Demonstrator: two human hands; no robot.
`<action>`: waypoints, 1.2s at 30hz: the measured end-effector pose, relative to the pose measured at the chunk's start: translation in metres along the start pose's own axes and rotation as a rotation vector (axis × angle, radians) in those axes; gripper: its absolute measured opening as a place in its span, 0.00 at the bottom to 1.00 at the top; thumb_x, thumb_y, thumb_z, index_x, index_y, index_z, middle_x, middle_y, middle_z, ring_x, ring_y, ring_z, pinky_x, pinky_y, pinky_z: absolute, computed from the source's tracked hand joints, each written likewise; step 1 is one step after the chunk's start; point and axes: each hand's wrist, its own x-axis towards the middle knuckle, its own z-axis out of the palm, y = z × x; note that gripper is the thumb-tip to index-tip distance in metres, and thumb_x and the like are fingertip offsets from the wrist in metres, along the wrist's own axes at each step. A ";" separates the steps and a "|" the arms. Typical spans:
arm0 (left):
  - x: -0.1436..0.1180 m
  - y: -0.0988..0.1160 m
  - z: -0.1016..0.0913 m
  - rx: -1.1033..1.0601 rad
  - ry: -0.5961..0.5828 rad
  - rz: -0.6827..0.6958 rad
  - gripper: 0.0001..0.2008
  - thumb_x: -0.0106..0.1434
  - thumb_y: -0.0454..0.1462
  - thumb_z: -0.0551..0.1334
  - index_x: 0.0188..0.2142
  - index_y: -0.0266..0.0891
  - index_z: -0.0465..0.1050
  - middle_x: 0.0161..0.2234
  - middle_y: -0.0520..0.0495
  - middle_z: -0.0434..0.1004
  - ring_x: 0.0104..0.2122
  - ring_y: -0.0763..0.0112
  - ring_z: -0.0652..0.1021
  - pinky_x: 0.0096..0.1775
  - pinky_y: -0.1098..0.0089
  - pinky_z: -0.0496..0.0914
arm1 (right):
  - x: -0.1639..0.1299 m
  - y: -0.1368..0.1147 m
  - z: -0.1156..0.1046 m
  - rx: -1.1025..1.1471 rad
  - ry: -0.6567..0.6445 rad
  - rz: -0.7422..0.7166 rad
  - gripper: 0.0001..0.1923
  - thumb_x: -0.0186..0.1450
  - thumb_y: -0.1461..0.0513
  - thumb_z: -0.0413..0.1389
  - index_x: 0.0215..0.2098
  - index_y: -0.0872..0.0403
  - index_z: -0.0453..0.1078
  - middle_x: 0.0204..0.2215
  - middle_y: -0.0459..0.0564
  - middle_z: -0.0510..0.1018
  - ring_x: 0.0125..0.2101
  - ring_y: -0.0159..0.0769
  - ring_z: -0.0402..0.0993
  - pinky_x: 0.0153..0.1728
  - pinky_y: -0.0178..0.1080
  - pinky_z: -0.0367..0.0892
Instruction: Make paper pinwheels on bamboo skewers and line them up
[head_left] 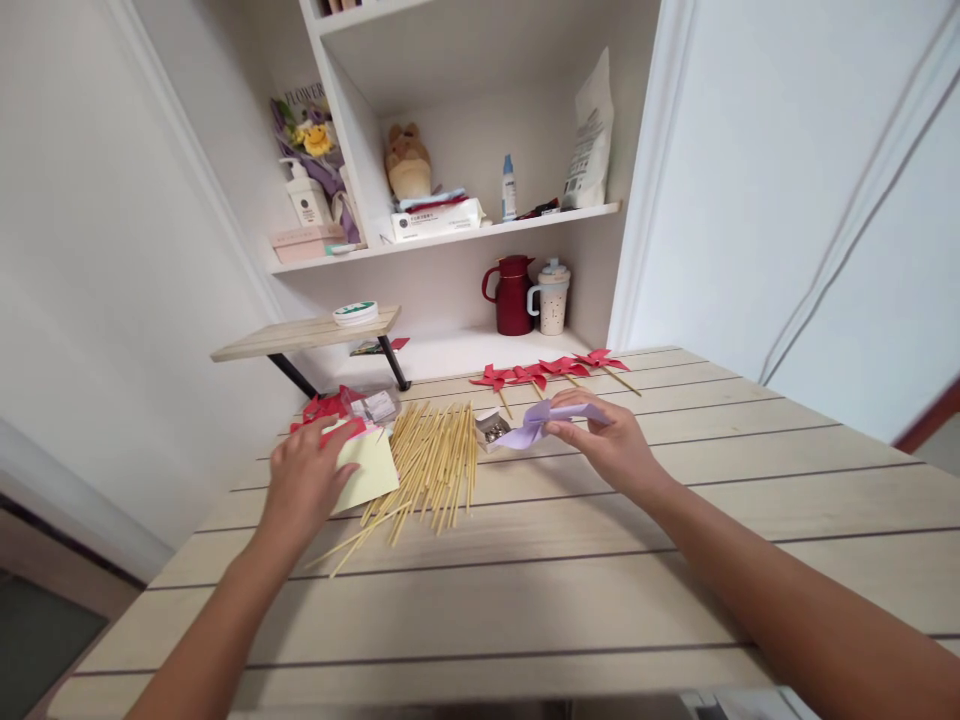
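Pinched in my right hand (611,440) is a light purple paper pinwheel (532,425), its blades folded, held above the table beside a small box of metal pins (493,430). My left hand (307,475) reaches over a stack of pale yellow square paper (371,470), its thumb apart from the fingers. The fingertips are by a red paper piece (341,432) on that stack; the fingers partly cover it. Between my hands lies a loose pile of thin wooden sticks (435,460).
Several red pinwheels on sticks (555,372) lie in a row at the back. Red paper pieces (319,410) and a clear plastic box (373,405) sit behind my left hand. A small raised wooden stand (300,335), a red jug (514,298) and a cup (553,298) stand farther back.
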 end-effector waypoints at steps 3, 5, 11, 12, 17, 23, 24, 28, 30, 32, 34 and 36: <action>-0.016 -0.036 -0.002 0.020 0.090 0.117 0.17 0.67 0.39 0.58 0.55 0.51 0.72 0.58 0.41 0.71 0.56 0.51 0.71 0.55 0.49 0.62 | 0.000 0.000 0.000 -0.016 -0.008 0.042 0.07 0.61 0.54 0.64 0.34 0.48 0.78 0.37 0.49 0.80 0.41 0.45 0.76 0.44 0.48 0.69; -0.027 -0.048 -0.004 0.018 0.146 0.211 0.18 0.67 0.43 0.59 0.55 0.49 0.72 0.58 0.38 0.70 0.56 0.50 0.71 0.55 0.48 0.61 | 0.000 0.001 0.000 -0.024 -0.016 0.067 0.08 0.61 0.54 0.64 0.34 0.48 0.78 0.37 0.50 0.80 0.41 0.45 0.75 0.45 0.48 0.69; -0.042 -0.035 0.003 0.070 0.088 0.452 0.20 0.63 0.43 0.63 0.55 0.49 0.72 0.60 0.38 0.69 0.59 0.48 0.68 0.60 0.45 0.55 | -0.001 0.005 0.000 -0.006 -0.011 0.087 0.07 0.60 0.54 0.65 0.34 0.48 0.77 0.38 0.49 0.80 0.42 0.45 0.74 0.45 0.47 0.67; -0.042 -0.030 0.006 0.076 0.052 0.486 0.21 0.62 0.42 0.64 0.55 0.50 0.71 0.61 0.38 0.68 0.60 0.48 0.68 0.60 0.44 0.54 | -0.001 0.006 0.001 -0.004 -0.011 0.088 0.07 0.60 0.55 0.65 0.34 0.48 0.77 0.38 0.49 0.80 0.42 0.45 0.74 0.45 0.47 0.67; -0.036 -0.016 0.020 0.133 -0.008 0.549 0.26 0.62 0.25 0.54 0.54 0.50 0.72 0.60 0.42 0.70 0.59 0.51 0.69 0.59 0.44 0.55 | -0.002 0.007 0.000 -0.010 -0.008 0.102 0.07 0.60 0.55 0.65 0.35 0.48 0.77 0.38 0.49 0.79 0.42 0.45 0.74 0.45 0.46 0.67; -0.025 -0.006 0.013 0.145 0.032 0.584 0.21 0.64 0.25 0.50 0.46 0.43 0.76 0.51 0.40 0.78 0.52 0.54 0.75 0.58 0.49 0.58 | -0.001 0.005 0.000 -0.009 -0.011 0.101 0.07 0.60 0.54 0.64 0.33 0.48 0.77 0.37 0.49 0.80 0.42 0.45 0.75 0.45 0.46 0.67; -0.024 -0.005 0.011 0.143 0.045 0.578 0.20 0.65 0.25 0.49 0.44 0.43 0.76 0.47 0.41 0.79 0.48 0.56 0.77 0.57 0.50 0.59 | -0.001 0.004 0.000 -0.015 -0.011 0.105 0.07 0.61 0.54 0.64 0.34 0.48 0.77 0.37 0.50 0.80 0.42 0.45 0.75 0.45 0.46 0.67; -0.020 -0.012 0.010 0.095 0.149 0.509 0.20 0.68 0.27 0.47 0.45 0.43 0.75 0.39 0.46 0.82 0.39 0.61 0.79 0.54 0.54 0.61 | -0.002 0.005 0.000 -0.024 -0.022 0.105 0.07 0.61 0.55 0.64 0.34 0.48 0.77 0.38 0.50 0.80 0.42 0.44 0.75 0.45 0.46 0.67; -0.017 -0.017 0.013 0.079 0.212 0.467 0.19 0.68 0.28 0.48 0.47 0.44 0.74 0.42 0.46 0.82 0.40 0.61 0.79 0.53 0.54 0.62 | -0.002 0.005 0.000 -0.027 -0.028 0.100 0.06 0.61 0.55 0.64 0.34 0.48 0.77 0.38 0.49 0.80 0.42 0.44 0.75 0.45 0.46 0.67; -0.013 -0.022 0.015 0.093 0.254 0.419 0.18 0.69 0.29 0.48 0.48 0.43 0.73 0.43 0.44 0.82 0.40 0.60 0.79 0.53 0.53 0.62 | -0.002 0.005 0.000 -0.030 -0.038 0.096 0.06 0.62 0.55 0.64 0.35 0.48 0.77 0.38 0.49 0.80 0.42 0.44 0.75 0.45 0.45 0.67; -0.008 -0.026 0.016 0.121 0.262 0.391 0.17 0.69 0.30 0.48 0.48 0.43 0.72 0.41 0.43 0.83 0.40 0.59 0.79 0.52 0.53 0.62 | -0.002 0.005 0.000 -0.033 -0.043 0.098 0.06 0.62 0.55 0.63 0.34 0.48 0.77 0.38 0.49 0.79 0.42 0.43 0.75 0.45 0.45 0.67; -0.004 -0.028 0.017 0.145 0.260 0.388 0.16 0.69 0.30 0.49 0.47 0.43 0.72 0.40 0.44 0.83 0.39 0.59 0.79 0.52 0.53 0.61 | -0.002 0.004 0.000 -0.036 -0.042 0.110 0.07 0.62 0.55 0.63 0.34 0.48 0.77 0.38 0.49 0.79 0.42 0.43 0.75 0.45 0.45 0.67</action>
